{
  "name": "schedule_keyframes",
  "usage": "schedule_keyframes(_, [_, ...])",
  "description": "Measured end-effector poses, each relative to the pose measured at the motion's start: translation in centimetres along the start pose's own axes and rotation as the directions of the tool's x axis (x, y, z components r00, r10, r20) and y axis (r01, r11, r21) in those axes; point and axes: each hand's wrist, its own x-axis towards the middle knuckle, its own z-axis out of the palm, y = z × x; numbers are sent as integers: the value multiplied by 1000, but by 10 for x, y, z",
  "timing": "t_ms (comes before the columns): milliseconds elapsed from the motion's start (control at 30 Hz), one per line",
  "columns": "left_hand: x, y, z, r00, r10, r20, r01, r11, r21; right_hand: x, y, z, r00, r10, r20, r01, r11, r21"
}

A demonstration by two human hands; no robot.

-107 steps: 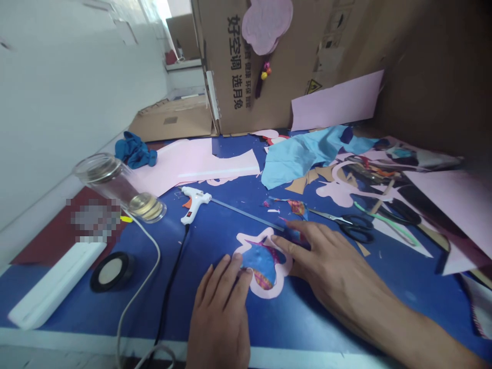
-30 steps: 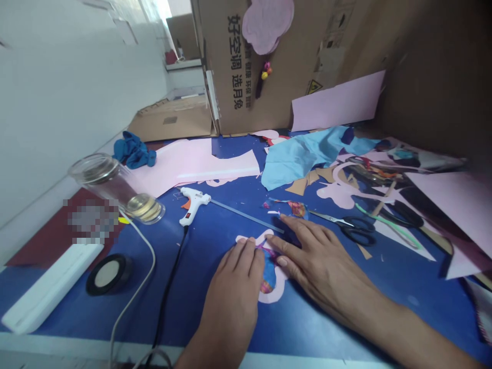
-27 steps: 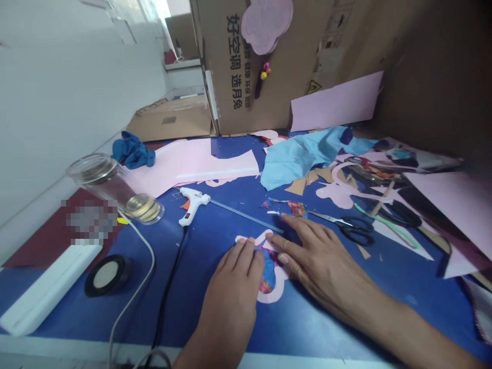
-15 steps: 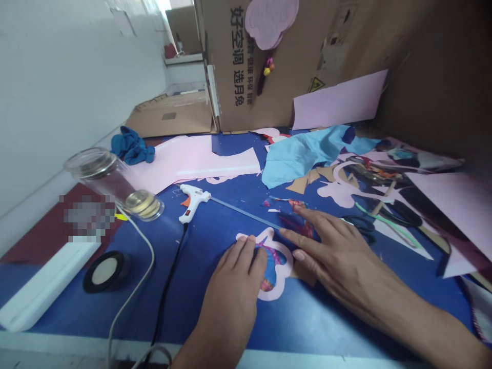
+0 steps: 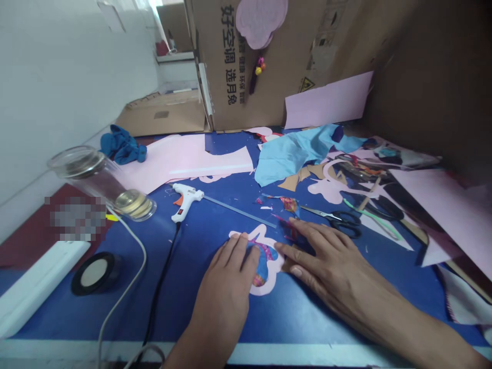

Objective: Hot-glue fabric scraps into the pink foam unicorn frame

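While the left hand (image 5: 226, 271) is lying open, fingers close together, over the left side of a wavy-edged pink cutout (image 5: 271, 278), the right hand (image 5: 332, 259) is resting open at its right edge; neither is gripping anything. Patterned blue-and-magenta cloth (image 5: 263, 266) is showing inside the cutout, which is lying on the blue table (image 5: 292, 320). Beyond, a white glue gun (image 5: 187, 200) is trailing a black cord (image 5: 158, 292); black-handled scissors (image 5: 344, 222) are lying near the right hand. Smooth, light-blue fabric (image 5: 286, 155) is creasing farther back. Behind, a cardboard box (image 5: 269, 110) is bearing 好空调 选月兔 in black print (image 5: 228, 56) and a yellow triangular label (image 5: 307, 84).
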Motion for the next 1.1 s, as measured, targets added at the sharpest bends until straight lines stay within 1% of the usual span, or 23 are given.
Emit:
schedule_keyframes(133, [0, -1, 3, 1000, -10, -18, 10, 1000, -11, -6, 0, -5, 1000, -4, -26, 4, 1000, 3])
schedule_keyframes(200, [0, -1, 4, 1000, -16, -10, 16, 1000, -14, -13, 1, -5, 999, -3, -33, 3, 1000, -13])
schedule_keyframes(400, [1, 0, 3, 1000, -15, -2, 15, 1000, -11, -42, 11, -1, 1000, 2, 16, 0, 996, -84])
schedule_keyframes(500, [1, -1, 3, 1000, -17, -2, 17, 1000, -10, -55, 23, -3, 999, 32, -12, -34, 991, -133])
schedule_keyframes(567, [0, -1, 4, 1000, -22, 0, 22, 1000, -12, -60, 29, -5, 997, 57, -56, -66, 985, -160])
schedule_keyframes(633, [0, -2, 6, 1000, -20, -4, 20, 1000, -12, -58, 28, -6, 992, 75, -98, -91, 981, -169])
schedule_keyframes(700, [-1, -3, 7, 1000, -13, -14, 13, 1000, -7, -51, 18, -5, 993, 67, -102, -82, 985, -151])
schedule_keyframes(733, [-1, -3, 7, 1000, -10, -19, 10, 1000, -5, -46, 11, -4, 995, 39, -95, -52, 990, -132])
schedule_keyframes(767, [-1, -3, 7, 1000, -7, -24, 7, 1000, -2, -40, 3, -3, 998, 0, -59, -7, 994, -108])
schedule_keyframes(900, [0, -2, 7, 999, 2, -32, -2, 1000, 0, -18, -22, 4, 999, -42, -17, 41, 998, -53])
schedule_keyframes(967, [-1, -2, 7, 999, 0, -35, 0, 1000, -3, -13, -27, 7, 999, -49, -6, 49, 998, -33])
schedule_keyframes(1100, [-1, 0, 8, 999, -9, -49, 9, 1000, -17, -10, -28, 10, 998, -58, 0, 58, 998, -23])
